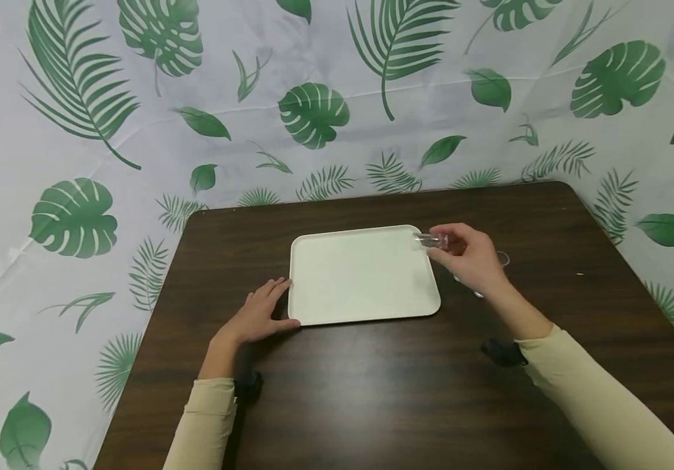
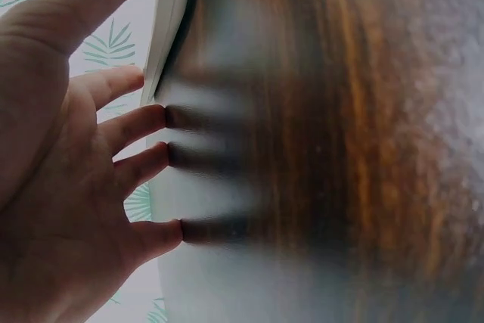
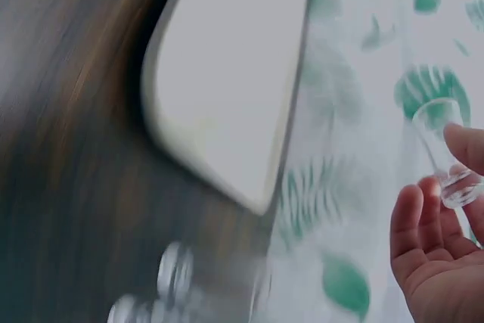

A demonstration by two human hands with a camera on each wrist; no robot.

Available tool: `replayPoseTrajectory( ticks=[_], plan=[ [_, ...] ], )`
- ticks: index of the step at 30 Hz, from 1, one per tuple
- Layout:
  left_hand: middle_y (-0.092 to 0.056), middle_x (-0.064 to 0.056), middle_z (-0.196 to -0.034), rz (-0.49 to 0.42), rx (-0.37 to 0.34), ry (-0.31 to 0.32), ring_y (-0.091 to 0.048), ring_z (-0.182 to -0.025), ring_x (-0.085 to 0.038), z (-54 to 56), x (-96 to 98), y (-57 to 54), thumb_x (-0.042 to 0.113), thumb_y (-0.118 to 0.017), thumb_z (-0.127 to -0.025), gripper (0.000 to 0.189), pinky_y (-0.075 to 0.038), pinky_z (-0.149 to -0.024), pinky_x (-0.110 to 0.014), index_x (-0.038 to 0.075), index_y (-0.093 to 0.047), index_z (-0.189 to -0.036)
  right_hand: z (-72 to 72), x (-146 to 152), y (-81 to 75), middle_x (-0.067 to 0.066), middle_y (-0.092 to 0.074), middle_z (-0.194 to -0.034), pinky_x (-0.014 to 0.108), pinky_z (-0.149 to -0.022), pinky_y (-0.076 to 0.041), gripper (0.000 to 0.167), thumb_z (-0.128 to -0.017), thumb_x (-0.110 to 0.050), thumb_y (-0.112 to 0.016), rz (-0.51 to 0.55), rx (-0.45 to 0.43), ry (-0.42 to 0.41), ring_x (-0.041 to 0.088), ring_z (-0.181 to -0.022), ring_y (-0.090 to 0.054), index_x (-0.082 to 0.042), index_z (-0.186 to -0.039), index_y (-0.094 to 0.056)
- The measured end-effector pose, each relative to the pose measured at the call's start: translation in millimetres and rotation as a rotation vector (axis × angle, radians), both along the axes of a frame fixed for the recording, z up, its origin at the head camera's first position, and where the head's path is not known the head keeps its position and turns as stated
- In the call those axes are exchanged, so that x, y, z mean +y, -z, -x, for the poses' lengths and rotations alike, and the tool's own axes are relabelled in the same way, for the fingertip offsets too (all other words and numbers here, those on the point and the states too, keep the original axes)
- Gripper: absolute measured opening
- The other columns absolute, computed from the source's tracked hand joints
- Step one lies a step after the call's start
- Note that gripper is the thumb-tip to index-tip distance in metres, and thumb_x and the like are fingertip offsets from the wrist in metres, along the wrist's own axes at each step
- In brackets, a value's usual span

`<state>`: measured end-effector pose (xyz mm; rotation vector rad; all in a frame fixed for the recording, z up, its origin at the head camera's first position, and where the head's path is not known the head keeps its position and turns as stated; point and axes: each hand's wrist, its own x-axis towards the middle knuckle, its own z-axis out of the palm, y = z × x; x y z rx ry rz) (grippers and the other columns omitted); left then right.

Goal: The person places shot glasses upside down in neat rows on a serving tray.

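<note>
A shallow white rectangular tray (image 1: 363, 277) lies on the dark wooden table. At its left end my left hand (image 1: 257, 313) spreads its fingers, with the thumb at the near left corner and the fingertips along the short side; the left wrist view shows those fingers (image 2: 140, 168) apart and resting on the table. Over the tray's far right corner, my right hand (image 1: 469, 258) pinches a small clear shot glass (image 1: 430, 241) tipped on its side. The right wrist view shows the glass (image 3: 439, 145) with its wide mouth pointing away from the thumb and fingers.
More clear glassware (image 3: 175, 271) stands on the table right of the tray, partly hidden behind my right hand in the head view. The brown table (image 1: 343, 391) reaches back to a white, leaf-printed cloth (image 1: 243, 137) hanging behind and at both sides.
</note>
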<state>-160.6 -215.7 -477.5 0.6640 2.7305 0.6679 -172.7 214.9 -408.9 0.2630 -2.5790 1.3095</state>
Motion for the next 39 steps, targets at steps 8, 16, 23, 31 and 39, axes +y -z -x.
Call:
replayPoseTrajectory(
  ticks=[8, 16, 23, 31, 39],
  plan=[
    [-0.025, -0.020, -0.157, -0.003, -0.010, -0.008, -0.021, -0.143, -0.044, 2.6, 2.7, 0.1, 0.054, -0.072, -0.084, 0.095, -0.017, -0.107, -0.069, 0.009, -0.028, -0.155, 30.3, -90.6, 34.3, 0.010, -0.068, -0.104, 0.034, -0.073, -0.052, 0.040, -0.079, -0.007, -0.080, 0.108, -0.047, -0.091, 0.022, -0.086, -0.063, -0.001, -0.116, -0.067],
    [-0.030, -0.018, -0.156, -0.010, -0.009, 0.002, -0.024, -0.142, -0.043, 9.8, 10.8, -2.5, 0.057, -0.073, -0.082, 0.096, -0.018, -0.107, -0.069, 0.010, -0.031, -0.154, 45.7, -157.8, 65.9, 0.006, -0.069, -0.102, 0.032, -0.075, -0.050, 0.037, -0.077, -0.007, -0.082, 0.084, -0.080, -0.088, 0.017, -0.083, -0.063, -0.006, -0.111, -0.067],
    [-0.028, -0.019, -0.156, -0.014, -0.039, -0.028, -0.022, -0.143, -0.043, 6.3, 8.9, -1.3, 0.052, -0.075, -0.082, 0.095, -0.017, -0.107, -0.070, 0.009, -0.030, -0.154, 48.8, -191.3, 73.6, 0.003, -0.067, -0.107, 0.031, -0.077, -0.050, 0.039, -0.084, -0.012, -0.078, -0.120, -0.020, -0.191, 0.014, -0.087, -0.062, -0.012, -0.121, -0.067],
    [-0.029, -0.018, -0.156, -0.048, -0.026, -0.020, -0.022, -0.143, -0.043, 4.9, 11.6, 0.6, 0.055, -0.074, -0.082, 0.095, -0.016, -0.106, -0.070, 0.010, -0.031, -0.154, 47.3, -206.0, 71.9, -0.001, -0.062, -0.107, 0.029, -0.079, -0.049, 0.040, -0.089, -0.016, -0.073, -0.259, -0.045, -0.234, 0.012, -0.092, -0.061, -0.017, -0.129, -0.064],
    [-0.026, -0.018, -0.158, -0.048, -0.033, -0.040, -0.019, -0.144, -0.043, 2.6, 5.4, 0.0, 0.054, -0.073, -0.083, 0.095, -0.014, -0.108, -0.069, 0.009, -0.030, -0.154, 48.7, -217.7, 75.4, -0.002, -0.061, -0.106, 0.027, -0.079, -0.049, 0.040, -0.091, -0.018, -0.071, -0.305, -0.035, -0.265, 0.011, -0.092, -0.061, -0.018, -0.131, -0.063]
  ],
)
